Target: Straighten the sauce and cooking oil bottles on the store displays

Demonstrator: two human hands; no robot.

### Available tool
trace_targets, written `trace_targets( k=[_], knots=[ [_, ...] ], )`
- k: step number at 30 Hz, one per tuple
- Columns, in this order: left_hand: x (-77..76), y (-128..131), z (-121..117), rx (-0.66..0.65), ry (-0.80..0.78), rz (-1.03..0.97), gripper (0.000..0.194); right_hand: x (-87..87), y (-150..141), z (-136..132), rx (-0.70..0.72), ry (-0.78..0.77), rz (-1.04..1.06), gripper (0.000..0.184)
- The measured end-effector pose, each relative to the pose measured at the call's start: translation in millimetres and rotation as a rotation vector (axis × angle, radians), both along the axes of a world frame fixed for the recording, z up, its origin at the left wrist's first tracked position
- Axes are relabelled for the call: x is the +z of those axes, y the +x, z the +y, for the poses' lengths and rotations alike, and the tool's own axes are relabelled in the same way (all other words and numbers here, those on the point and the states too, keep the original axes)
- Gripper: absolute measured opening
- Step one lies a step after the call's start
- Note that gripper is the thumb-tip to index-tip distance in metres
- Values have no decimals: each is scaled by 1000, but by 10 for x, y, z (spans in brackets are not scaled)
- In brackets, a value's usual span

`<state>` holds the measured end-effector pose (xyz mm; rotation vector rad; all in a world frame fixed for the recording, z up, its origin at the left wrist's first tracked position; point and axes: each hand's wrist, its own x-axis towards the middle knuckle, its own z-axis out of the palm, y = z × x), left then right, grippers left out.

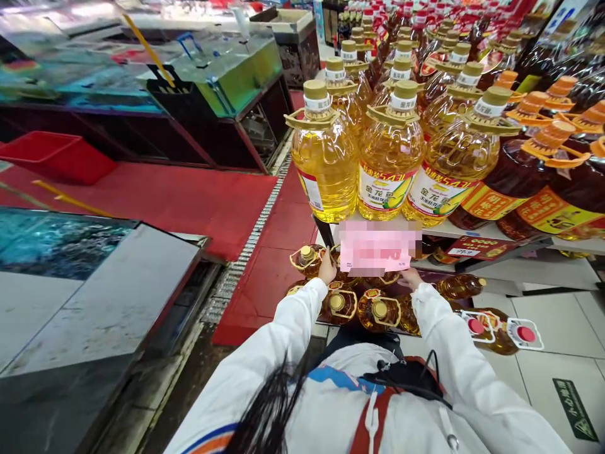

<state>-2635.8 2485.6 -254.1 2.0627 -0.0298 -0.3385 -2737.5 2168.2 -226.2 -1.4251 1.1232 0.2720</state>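
Note:
My left hand (328,267) reaches down to the lower rows of oil bottles, beside the left end of a pink price sign (375,244). One of its fingers points up. My right hand (413,279) is at the sign's lower right corner, fingers towards it; whether they grip it I cannot tell. The sign's print is blurred out. Nearest my left hand is a dark-gold oil bottle (307,253) with a tan cap and handle. Closer to my body stand a second oil bottle (338,306) and a third oil bottle (379,311). Fingers of both hands are partly hidden.
Large clear-yellow oil bottles (390,170) crowd the upper shelf, with orange-capped dark bottles (543,170) to their right. Red-capped bottles (501,329) stand on the right. Fish tanks (227,75), a red tub (57,156) and a metal drain grate (265,221) lie leftward.

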Motion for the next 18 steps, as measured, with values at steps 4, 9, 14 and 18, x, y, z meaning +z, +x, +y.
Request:
trace_targets(
  k=[4,9,14,18],
  knots=[
    [59,176,85,16,203,67,46,-64,93,80,-119,-108,-70,30],
    [103,194,185,-80,376,296,31,-100,-69,170,-117,-38,-61,27],
    [153,70,179,-227,370,505,38,-36,-209,72,-48,25,-44,24],
    [222,132,257,-189,360,451,37,-50,-152,-13,51,69,9,20]
  ],
)
